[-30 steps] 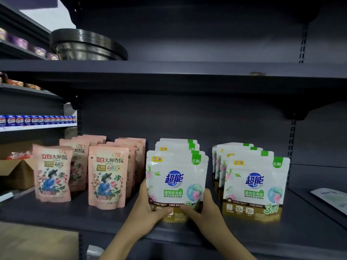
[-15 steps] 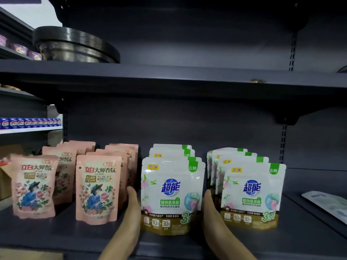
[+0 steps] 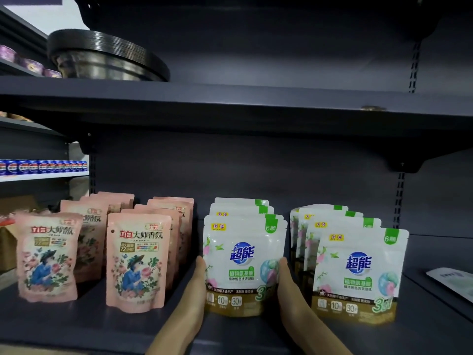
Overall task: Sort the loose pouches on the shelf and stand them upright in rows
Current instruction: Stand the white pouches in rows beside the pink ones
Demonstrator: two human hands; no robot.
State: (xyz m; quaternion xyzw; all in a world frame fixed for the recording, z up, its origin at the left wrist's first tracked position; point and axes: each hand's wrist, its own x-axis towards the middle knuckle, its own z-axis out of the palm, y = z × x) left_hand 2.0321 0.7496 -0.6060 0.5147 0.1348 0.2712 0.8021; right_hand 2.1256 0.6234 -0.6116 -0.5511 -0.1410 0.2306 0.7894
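Pouches stand upright in four rows on the dark grey shelf (image 3: 76, 326), each with its long axis vertical and its printed face turned toward the camera. Two rows of pink floral pouches fill the left side, fronted by one pink pouch (image 3: 47, 256) near the left edge and another (image 3: 138, 260) further in. Right of them stand two rows of white detergent pouches with green corner tabs and gold bottom bands. The front pouch of the left white row (image 3: 243, 262) sits near the shelf's front edge, flanked by both hands. The left hand (image 3: 194, 288) lies flat against its left side, fingers straight and together, and the right hand (image 3: 288, 290) presses likewise on its right side, in the narrow gap beside the right white row (image 3: 358, 272). A wider gap separates the pink rows from the white ones, and bare shelf runs along the front. A white packet (image 3: 453, 283) lies flat on the far right. On the shelf above rests a stack of dark round lids (image 3: 102, 57).
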